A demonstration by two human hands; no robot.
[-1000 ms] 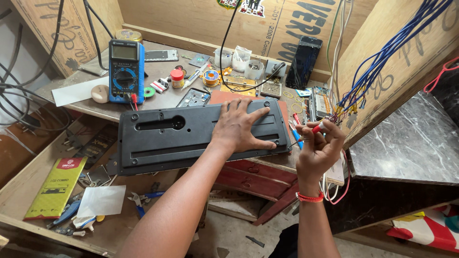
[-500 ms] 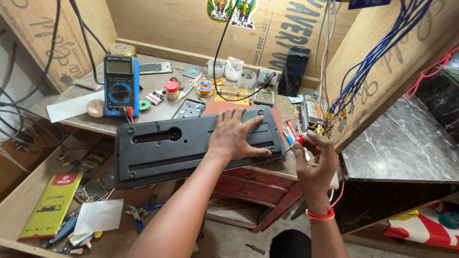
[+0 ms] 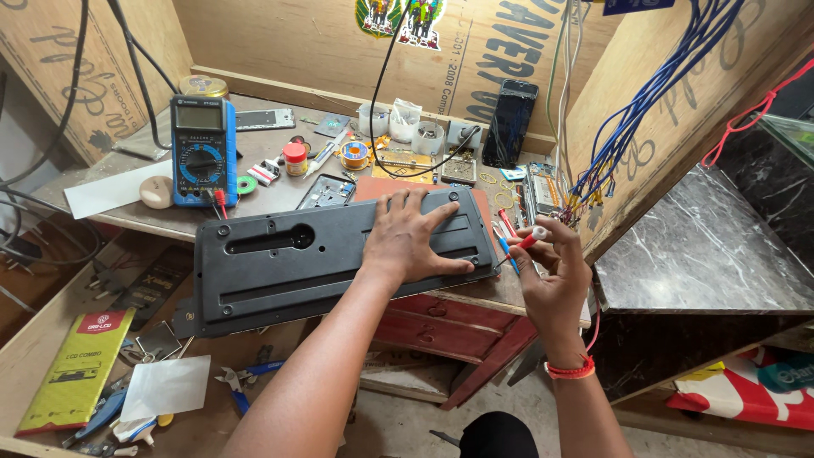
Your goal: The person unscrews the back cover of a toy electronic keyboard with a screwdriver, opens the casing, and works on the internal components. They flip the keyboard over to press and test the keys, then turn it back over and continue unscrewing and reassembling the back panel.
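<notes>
— Plywood walls box in this little workbench (image 3: 127, 182), and the grey top is crowded. What's lying across the front?

— One long black plastic panel (image 3: 288, 263), back side up, with ribs, screw holes and a slot. Its left end hangs past the bench edge, over the lower shelf.

— And the hands?

— Left hand (image 3: 411, 239) lies flat on the right part of the panel, fingers spread open, palm pressing down, gripping nothing. Right hand (image 3: 551, 276) sits at about three o'clock from the panel's end, just off its corner, fingers pinched closed around a small screwdriver (image 3: 527, 241) with a red handle and white cap. Its tip seems to point toward the panel's right edge; I cannot tell whether it touches.

— That wrist?

— Red band (image 3: 570, 370) around it.

— What's behind the panel?

— At ten o'clock, a blue multimeter (image 3: 202, 151) lying flat, red and black leads plugged in. At twelve, a solder spool (image 3: 355, 156), a small red jar (image 3: 295, 159) and a bare circuit board (image 3: 398, 167). At one o'clock, a dark phone (image 3: 510, 123) leans against the back wall.

— Those wires?

— Blue bundle (image 3: 653, 102) hanging down the right wall, near two o'clock. Below left, a green flat box (image 3: 78, 366) on the shelf.
</notes>
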